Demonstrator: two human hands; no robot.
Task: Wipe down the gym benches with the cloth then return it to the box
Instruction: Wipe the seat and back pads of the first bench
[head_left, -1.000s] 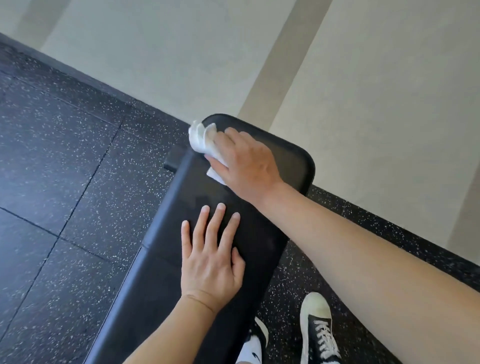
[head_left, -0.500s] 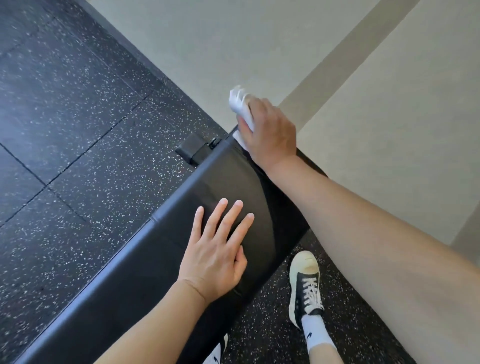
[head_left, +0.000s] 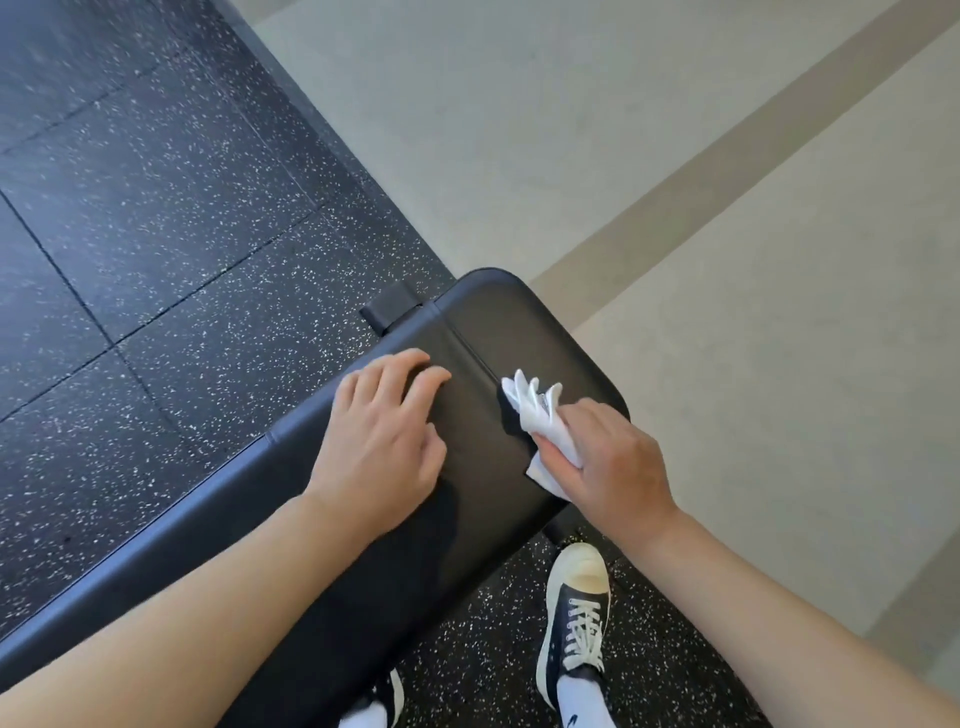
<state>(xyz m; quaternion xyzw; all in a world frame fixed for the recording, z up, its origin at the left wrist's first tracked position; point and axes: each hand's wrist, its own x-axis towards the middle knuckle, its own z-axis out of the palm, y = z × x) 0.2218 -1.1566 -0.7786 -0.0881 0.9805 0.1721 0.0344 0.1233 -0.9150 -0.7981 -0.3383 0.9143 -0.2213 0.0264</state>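
A black padded gym bench (head_left: 488, 332) runs from the lower left up to its rounded end at centre. My right hand (head_left: 613, 462) grips a crumpled white cloth (head_left: 540, 415) and holds it against the pad near the bench's right edge. On the pad's left side rests my left hand (head_left: 382, 441), fingers slightly bent, touching the surface and holding nothing. No box is in view.
Black speckled rubber floor tiles (head_left: 156, 234) lie left of and under the bench. A pale beige floor (head_left: 701, 182) with darker stripes begins just past the bench end. My black-and-white sneaker (head_left: 576, 618) stands to the right of the bench. A black bracket (head_left: 389, 309) sticks out at the bench's left.
My right hand drew the cloth back from the bench's far end to the pad's right side. The left hand's fingers went from spread flat to slightly bent. The view turned.
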